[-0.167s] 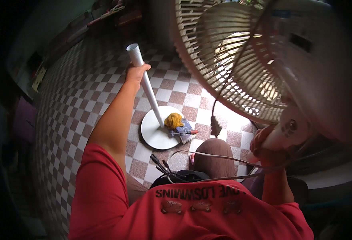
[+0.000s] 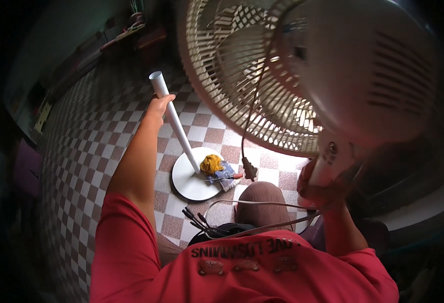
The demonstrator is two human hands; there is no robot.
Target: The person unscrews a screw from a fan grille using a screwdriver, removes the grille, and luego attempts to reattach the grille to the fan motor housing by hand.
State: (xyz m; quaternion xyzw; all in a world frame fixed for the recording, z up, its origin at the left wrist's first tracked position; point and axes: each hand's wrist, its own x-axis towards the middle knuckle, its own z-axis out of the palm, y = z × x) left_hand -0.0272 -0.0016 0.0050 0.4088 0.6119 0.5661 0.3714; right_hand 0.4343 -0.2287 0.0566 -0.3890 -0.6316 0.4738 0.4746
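My left hand point(image 2: 160, 107) is closed around the upper part of a white pole point(image 2: 180, 135), just below its open, threaded top. The pole rises tilted from a round white base point(image 2: 187, 178) on the floor. At the right, my right hand point(image 2: 317, 188) grips the neck of a fan head point(image 2: 340, 76), holding it up off the pole. The fan's round slatted cage point(image 2: 204, 83) faces away from me, its motor housing toward me. A dark cord with a plug point(image 2: 250, 169) dangles from it. Grey cables point(image 2: 262, 203) with dark connector ends trail across my lap from the right hand.
On the base lie a crumpled yellow cloth point(image 2: 212, 164), a blue-grey cloth point(image 2: 226, 178) and a screwdriver with a red handle point(image 2: 237, 176). Brown-and-white checkered tiles point(image 2: 106, 131) cover the floor. Dim furniture point(image 2: 141, 40) stands at the back left. My knee point(image 2: 261, 194) is close to the plug.
In the picture, the fan head has shifted left, with more of its motor housing showing. The pole and base appear slightly lower and further left. Both hands keep their hold.
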